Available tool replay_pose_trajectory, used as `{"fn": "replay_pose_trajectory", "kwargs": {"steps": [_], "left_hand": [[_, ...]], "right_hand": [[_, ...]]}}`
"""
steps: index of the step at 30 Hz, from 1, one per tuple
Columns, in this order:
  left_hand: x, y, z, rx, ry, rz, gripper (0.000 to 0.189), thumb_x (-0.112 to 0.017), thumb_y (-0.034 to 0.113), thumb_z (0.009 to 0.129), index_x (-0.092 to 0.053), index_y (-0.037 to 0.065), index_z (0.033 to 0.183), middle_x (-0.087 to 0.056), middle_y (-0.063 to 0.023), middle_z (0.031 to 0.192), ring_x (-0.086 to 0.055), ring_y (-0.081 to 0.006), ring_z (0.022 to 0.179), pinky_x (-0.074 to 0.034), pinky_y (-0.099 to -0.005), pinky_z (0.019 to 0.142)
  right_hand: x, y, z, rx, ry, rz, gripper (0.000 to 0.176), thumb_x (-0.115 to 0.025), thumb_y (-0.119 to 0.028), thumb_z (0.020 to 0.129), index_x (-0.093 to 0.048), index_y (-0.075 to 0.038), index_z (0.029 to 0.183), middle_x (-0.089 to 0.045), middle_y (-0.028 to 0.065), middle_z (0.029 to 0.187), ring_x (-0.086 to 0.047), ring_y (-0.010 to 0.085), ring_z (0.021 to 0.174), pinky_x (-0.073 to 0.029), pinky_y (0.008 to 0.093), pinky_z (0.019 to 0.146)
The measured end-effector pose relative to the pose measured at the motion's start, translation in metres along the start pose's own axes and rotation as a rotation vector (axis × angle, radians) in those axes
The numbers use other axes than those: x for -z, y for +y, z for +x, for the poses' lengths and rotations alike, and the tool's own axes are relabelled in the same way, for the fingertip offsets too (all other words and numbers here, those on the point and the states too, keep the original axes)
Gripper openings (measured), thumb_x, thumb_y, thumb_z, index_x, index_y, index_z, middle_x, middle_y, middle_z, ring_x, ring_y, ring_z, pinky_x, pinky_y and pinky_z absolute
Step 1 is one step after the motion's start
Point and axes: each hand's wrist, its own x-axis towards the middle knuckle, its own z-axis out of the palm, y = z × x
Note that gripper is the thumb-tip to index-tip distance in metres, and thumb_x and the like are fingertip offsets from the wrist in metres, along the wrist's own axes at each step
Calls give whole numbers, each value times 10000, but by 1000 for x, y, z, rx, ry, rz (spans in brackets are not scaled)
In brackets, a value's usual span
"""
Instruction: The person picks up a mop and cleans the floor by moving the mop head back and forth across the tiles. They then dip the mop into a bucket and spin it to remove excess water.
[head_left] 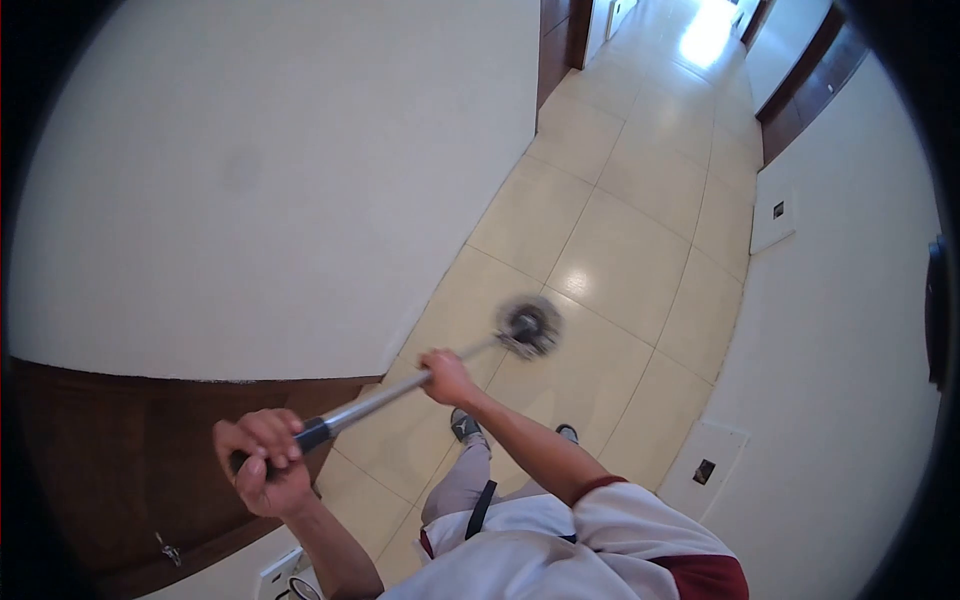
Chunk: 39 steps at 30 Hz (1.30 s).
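The left hand (265, 460) is closed in a full fist round the black end grip of a long mop (375, 403) with a silver metal pole. The right hand (447, 375) is wrapped tight round the pole farther down. This wide spacing likely gives leverage, with the upper fist as pivot and the lower one steering. The pole slants away from both hands to the round grey stringy mop head (528, 328), blurred, on the glossy cream floor tiles (620, 250) ahead of the right hand. Grey shoes (465, 427) stand just below that hand. A white wall (270, 180) and a dark brown wooden door (110, 470) lie beside the left hand.
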Motion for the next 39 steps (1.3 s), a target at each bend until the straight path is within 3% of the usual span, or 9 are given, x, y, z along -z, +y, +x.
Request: {"fn": "replay_pose_trajectory", "kwargs": {"steps": [3, 7, 11, 16, 18, 21, 25, 33, 39], "left_hand": [[22, -24, -9, -138, 283, 215, 156, -474, 153, 841, -354, 103, 753, -366, -30, 538, -355, -123, 473, -423, -326, 521], [51, -32, -13, -129, 132, 135, 185, -485, 178, 855, -356, 100, 749, -377, -26, 538, -339, -101, 469, -406, -275, 531], [-9, -20, -2, 91, -104, -133, 183, -499, 176, 835, -362, 94, 746, -385, -10, 523, -373, -99, 463, -403, -280, 497], [-129, -68, -86, 367, -569, -392, 156, -569, 183, 766, -543, 34, 806, -524, -66, 577, -500, -153, 484, -421, -301, 463], [-158, -87, -145, 554, -798, -311, 182, -585, 154, 751, -561, 0, 845, -554, -97, 683, -546, -216, 599, -481, -371, 584], [-156, -116, -187, 711, -712, -365, 113, -580, 92, 719, -562, -4, 776, -582, -91, 729, -570, -216, 713, -493, -391, 769], [-55, -114, -151, 767, -481, -418, 81, -587, 71, 701, -580, -7, 724, -599, -98, 724, -578, -213, 788, -464, -423, 888], [105, 48, 0, 17, 172, -162, 226, -581, 261, 806, -483, 57, 816, -421, -35, 626, -421, -148, 581, -389, -316, 640], [150, 33, -20, -57, 112, -10, 276, -485, 335, 880, -480, 64, 827, -413, -18, 628, -413, -134, 568, -366, -309, 630]], "right_hand": [[-31, -15, 75, 21, -89, -4, 197, -601, -49, 694, -604, -38, 890, -576, 166, 1023, -556, 377, 993, -481, 478, 841], [-31, -13, 62, -7, 53, -11, 225, -595, -10, 670, -564, -21, 892, -567, 188, 956, -538, 385, 967, -469, 462, 824], [34, 11, -40, 131, 199, -31, 218, -577, 17, 669, -534, 8, 883, -545, 189, 931, -514, 392, 951, -440, 456, 830], [93, 100, -242, -356, 525, -86, 245, -690, -40, 628, -538, -23, 820, -518, 157, 857, -488, 358, 900, -394, 437, 781], [99, 158, -312, -425, 743, -243, 259, -633, -1, 574, -496, -45, 789, -489, 125, 823, -459, 322, 834, -362, 399, 764], [99, 198, -344, -576, 782, -302, 255, -603, 38, 581, -484, -69, 779, -494, 118, 798, -462, 332, 828, -353, 408, 772], [48, 166, -273, -407, 603, -303, 245, -615, 62, 593, -496, -64, 766, -502, 144, 784, -481, 342, 812, -364, 434, 692], [-102, -67, 10, 129, 57, 250, 264, -608, 29, 631, -514, -51, 864, -537, 174, 904, -504, 383, 936, -409, 440, 799], [-133, -71, 50, 74, 65, 189, 265, -571, 48, 642, -501, -44, 881, -534, 179, 905, -508, 390, 930, -422, 459, 814]]}}
